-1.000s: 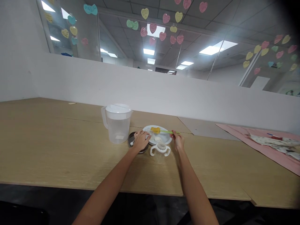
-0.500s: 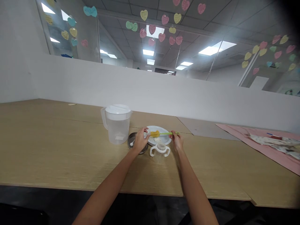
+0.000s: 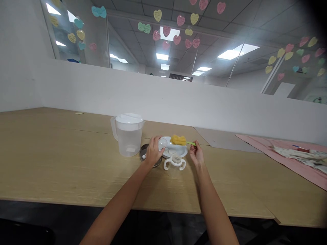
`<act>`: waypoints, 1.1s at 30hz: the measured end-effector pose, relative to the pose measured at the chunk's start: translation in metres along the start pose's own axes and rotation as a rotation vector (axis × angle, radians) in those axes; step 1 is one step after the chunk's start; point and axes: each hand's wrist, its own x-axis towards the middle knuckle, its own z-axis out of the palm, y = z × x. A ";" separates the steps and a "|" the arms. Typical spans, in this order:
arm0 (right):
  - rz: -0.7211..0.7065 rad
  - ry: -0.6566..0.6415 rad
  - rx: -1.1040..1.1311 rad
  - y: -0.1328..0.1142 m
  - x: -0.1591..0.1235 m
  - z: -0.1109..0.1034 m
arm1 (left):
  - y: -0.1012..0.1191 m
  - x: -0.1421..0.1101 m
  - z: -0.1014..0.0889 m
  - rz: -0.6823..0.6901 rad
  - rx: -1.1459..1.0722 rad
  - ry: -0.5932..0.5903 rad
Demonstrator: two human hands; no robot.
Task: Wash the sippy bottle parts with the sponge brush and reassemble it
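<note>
My left hand (image 3: 153, 151) is closed around a small clear plastic cap (image 3: 162, 143), its round opening turned to the right. In my right hand (image 3: 196, 154) is the green handle of a bottle brush (image 3: 178, 140) with a yellow sponge head. The sponge points left, apart from the cap and above a white plate (image 3: 184, 151) with small pale parts on it. Below stands a clear baby bottle (image 3: 174, 170), open at the top, with a white two-handled ring. Partly behind my left hand lies a dark metal dish (image 3: 156, 164) holding a small white-tipped piece.
A lidded clear pitcher (image 3: 129, 139) with liquid stands left of the dish. At the right, a pink cloth (image 3: 258, 143) carries a patterned cloth (image 3: 301, 156) and a pen. A white wall with a window rises behind the wooden table (image 3: 76, 163).
The brush's yellow head has come out of the clear cap and moved slightly right and up with my right hand. My left hand stays almost in place with the cap.
</note>
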 end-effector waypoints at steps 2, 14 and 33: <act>0.050 -0.049 0.030 0.003 -0.001 0.002 | 0.000 0.000 0.001 -0.037 -0.014 -0.057; 0.098 -0.124 -0.093 0.005 -0.009 0.005 | 0.004 -0.002 -0.004 0.135 -0.096 -0.201; 0.003 0.157 -0.104 0.008 -0.003 0.002 | -0.028 0.007 -0.016 -0.081 0.428 -0.279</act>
